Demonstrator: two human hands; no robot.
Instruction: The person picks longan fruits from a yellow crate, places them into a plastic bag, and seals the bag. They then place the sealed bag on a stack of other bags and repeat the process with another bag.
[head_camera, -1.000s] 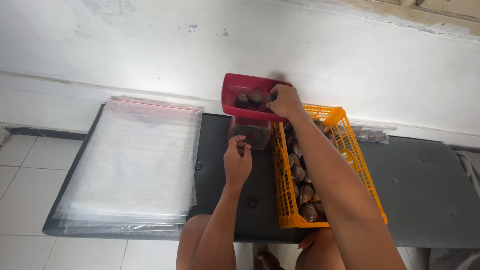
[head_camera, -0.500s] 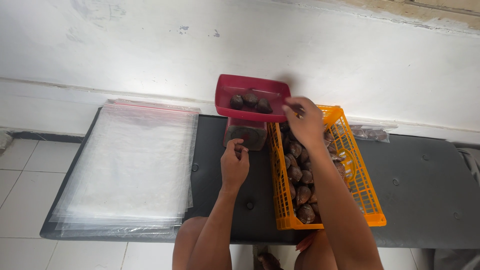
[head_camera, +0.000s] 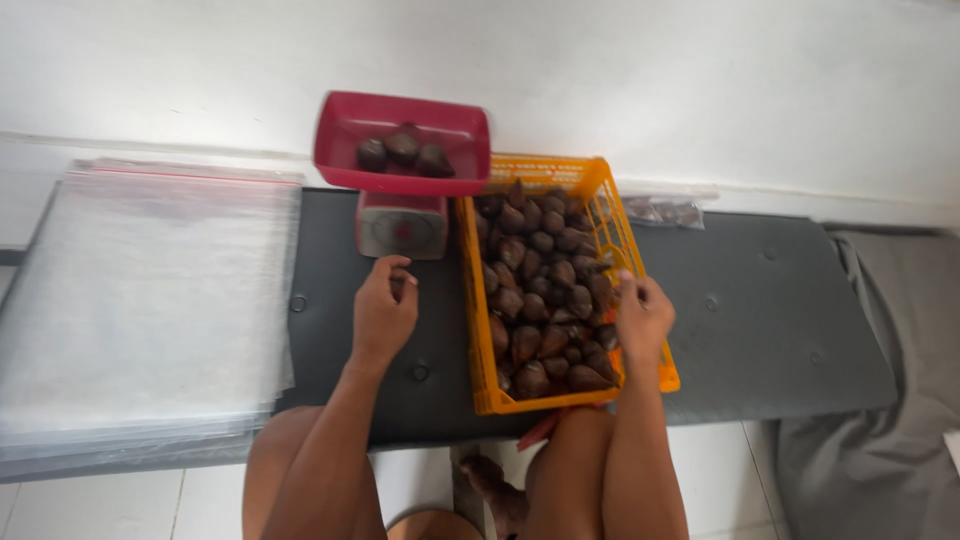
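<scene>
Fruits (head_camera: 545, 290), brown and scaly, fill the orange crate (head_camera: 610, 215) on our dark bench (head_camera: 760, 300), and we take that crate as our landmark. Our right hand (head_camera: 642, 318) sits at the crate's right wall, fingers curled among the fruits; we cannot tell whether it grips one (the fingertips are hidden). Our left hand (head_camera: 383, 312) rests just left of the crate on the bench, loosely curled and holding nothing we can see. Behind it, touching the crate's far left corner, a small scale (head_camera: 402, 226) carries a red tray (head_camera: 345, 150) with three fruits. Well left of the crate lies a stack of clear bags (head_camera: 140, 300).
</scene>
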